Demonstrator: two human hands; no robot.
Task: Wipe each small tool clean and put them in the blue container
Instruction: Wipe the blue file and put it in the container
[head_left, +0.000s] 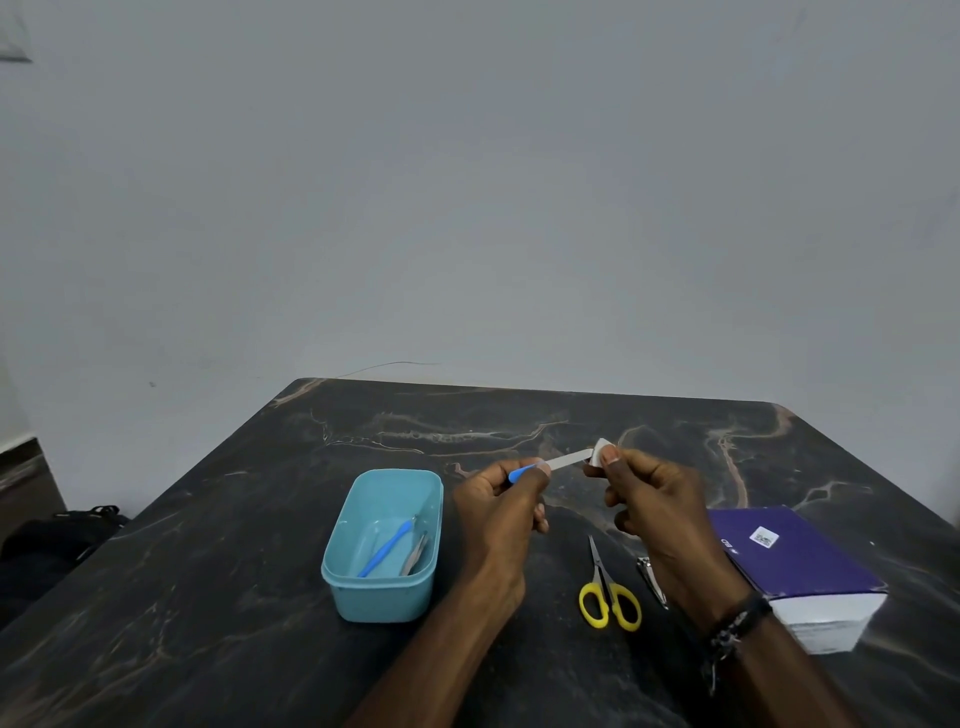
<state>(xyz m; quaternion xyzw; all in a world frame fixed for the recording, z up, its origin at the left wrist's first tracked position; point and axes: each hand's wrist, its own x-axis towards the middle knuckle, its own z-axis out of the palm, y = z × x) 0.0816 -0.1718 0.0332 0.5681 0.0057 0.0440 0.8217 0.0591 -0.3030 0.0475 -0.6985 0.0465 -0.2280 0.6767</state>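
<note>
Wiping in hand: left hand (498, 499) grips the file (563, 461) by its blue handle above the table (208, 571); right hand (649, 499) pinches a wipe (601, 451) at its tip. Next, likely: file into the container (382, 597); scissors (605, 590) and clipper (652, 574) await.

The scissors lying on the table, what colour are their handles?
Yellow. The scissors have bright yellow handle loops and silver blades, seen clearly in the head view.

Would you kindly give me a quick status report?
Left hand holds nail file; right hand wipes its tip with pad. Blue container unobstructed. Scissors, clipper waiting.
</note>
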